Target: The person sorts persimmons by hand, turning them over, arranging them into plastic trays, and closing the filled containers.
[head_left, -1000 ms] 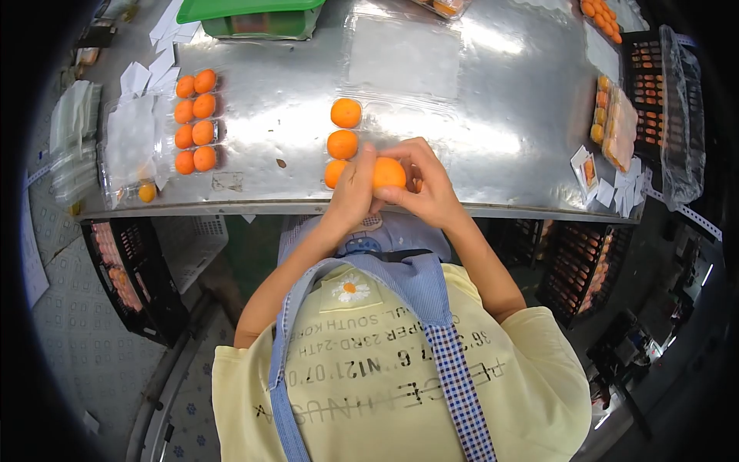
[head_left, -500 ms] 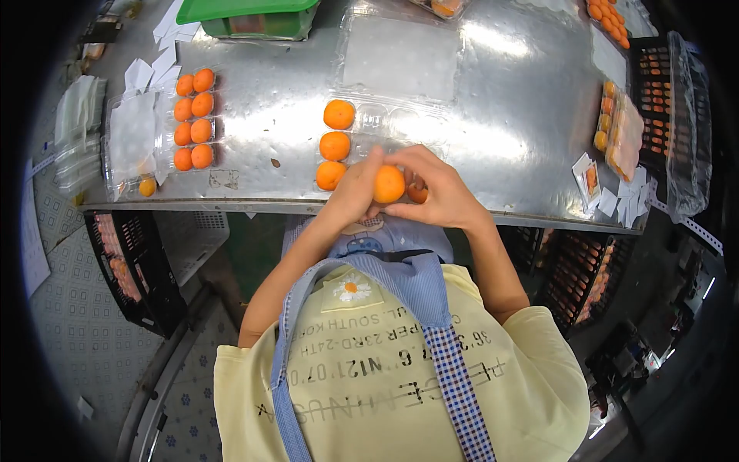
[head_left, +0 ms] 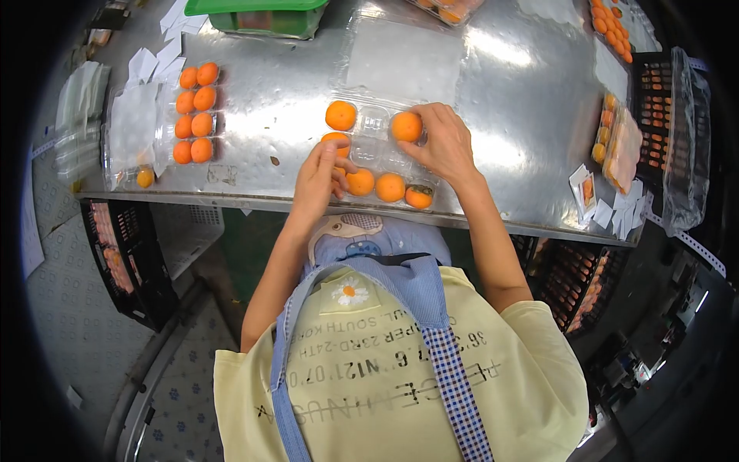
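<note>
A clear plastic clamshell box [head_left: 374, 123] lies on the metal table, its lid [head_left: 404, 58] spread flat on the far side. Down its left side are oranges, the far one [head_left: 341, 115] in full view and the others partly behind my left hand [head_left: 317, 179]. That hand hovers at the near left corner, fingers apart and holding nothing. Along the near edge sit more oranges [head_left: 390, 187], the rightmost [head_left: 419, 196] with a dark greenish patch. My right hand [head_left: 444, 142] has its thumb and fingers around an orange [head_left: 406, 126] at the box's far right corner.
At left stands a filled box of oranges [head_left: 202, 124] beside stacked clear boxes [head_left: 79, 127]. A green-lidded container [head_left: 265, 19] is at the back. Packed fruit [head_left: 616, 138], paper cards [head_left: 583, 189] and a black crate [head_left: 656, 100] are at right. The table's front edge [head_left: 262, 204] runs before me.
My hands have separated. The right has moved away from me and to the right, with an orange at the far corner. The left has shifted left, uncovering oranges along the near edge.
</note>
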Motion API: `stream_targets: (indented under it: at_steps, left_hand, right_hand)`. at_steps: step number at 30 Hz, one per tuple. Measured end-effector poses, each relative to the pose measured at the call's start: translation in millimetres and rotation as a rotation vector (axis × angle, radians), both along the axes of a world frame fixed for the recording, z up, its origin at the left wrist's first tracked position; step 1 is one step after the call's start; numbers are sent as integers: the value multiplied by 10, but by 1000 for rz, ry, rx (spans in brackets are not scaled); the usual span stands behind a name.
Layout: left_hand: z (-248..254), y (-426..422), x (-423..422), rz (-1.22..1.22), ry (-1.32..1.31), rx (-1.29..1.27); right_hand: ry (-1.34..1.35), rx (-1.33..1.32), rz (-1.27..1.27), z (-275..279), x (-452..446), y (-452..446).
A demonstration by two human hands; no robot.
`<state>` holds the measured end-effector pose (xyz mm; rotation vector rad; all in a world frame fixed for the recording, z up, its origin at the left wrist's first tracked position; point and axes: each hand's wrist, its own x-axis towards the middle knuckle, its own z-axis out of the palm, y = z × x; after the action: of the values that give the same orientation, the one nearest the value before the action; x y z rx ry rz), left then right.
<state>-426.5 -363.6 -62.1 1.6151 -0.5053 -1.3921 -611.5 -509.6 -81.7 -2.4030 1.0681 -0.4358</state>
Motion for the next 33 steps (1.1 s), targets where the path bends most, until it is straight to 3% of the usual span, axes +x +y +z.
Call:
stream_targets:
  at_steps: [8,22,24,29,33]
  left_hand:
    - [-88,183,131,136,33,-19]
    - [-133,146,443,-62,73,-96]
    - [-199,207,516,-58,96,-108]
    - [-257,235,710,-57,112,-93]
    - [-263,267,845,-54,96,-101]
  right_hand:
    - [-7,-76,1,-137,23,29]
    - [62,-107,-88,-64,61,175]
    - [43,-76,-153,117,208,169]
    - [-67,-102,7,70,810,243]
    - [81,-151,25,-79,1200,330]
